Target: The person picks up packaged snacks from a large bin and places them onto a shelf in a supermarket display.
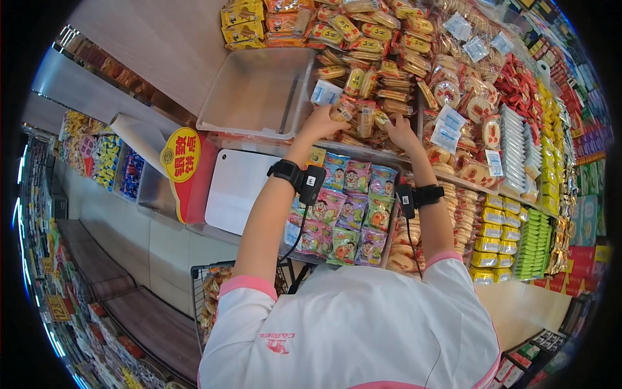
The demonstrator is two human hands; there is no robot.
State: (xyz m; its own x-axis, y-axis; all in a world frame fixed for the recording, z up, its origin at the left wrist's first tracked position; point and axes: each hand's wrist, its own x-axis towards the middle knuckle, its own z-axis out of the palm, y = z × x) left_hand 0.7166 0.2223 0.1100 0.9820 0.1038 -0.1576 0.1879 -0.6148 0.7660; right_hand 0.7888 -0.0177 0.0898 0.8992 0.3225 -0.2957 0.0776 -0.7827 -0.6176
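Note:
My left hand (321,124) reaches into a clear bin of wrapped snacks and grips a small packet (342,110) in clear and red film. To its right, my right hand (403,134) has its fingertips on a yellow-labelled packet (381,118); whether they close around it is hard to see. Between the hands another wrapped snack (365,119) stands upright among the pile. Behind them lie stacks of yellow-labelled packets (378,32). A white paper slip with print (326,92) rests just beyond my left hand.
A clear plastic bin (206,104) stands at the left, above a white lid-like panel (238,192) and a red-and-yellow sign (181,154). Colourful snack bags (352,214) fill the nearer bin below my forearms. Round wrapped crackers (447,95) lie right. A wire cart (194,291) stands near my left side.

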